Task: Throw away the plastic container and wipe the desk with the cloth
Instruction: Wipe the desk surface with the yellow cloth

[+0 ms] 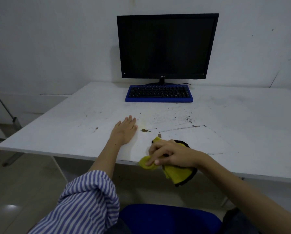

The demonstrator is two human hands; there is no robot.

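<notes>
A yellow cloth [175, 174] with a dark trim lies at the front edge of the white desk [65, 132], part of it hanging over the edge. My right hand [171, 154] grips the cloth from above, fingers curled over it. My left hand [126, 129] rests flat on the desk to the left, fingers straight and together, holding nothing. Dark stains and chipped spots [145, 130] mark the desk surface between and beyond the hands. No plastic container is in view.
A black monitor [166, 46] stands at the back against the wall, with a black keyboard in a blue frame [159, 94] in front of it. A blue chair seat [168, 218] is below me. A metal bar [6, 108] leans at the far left.
</notes>
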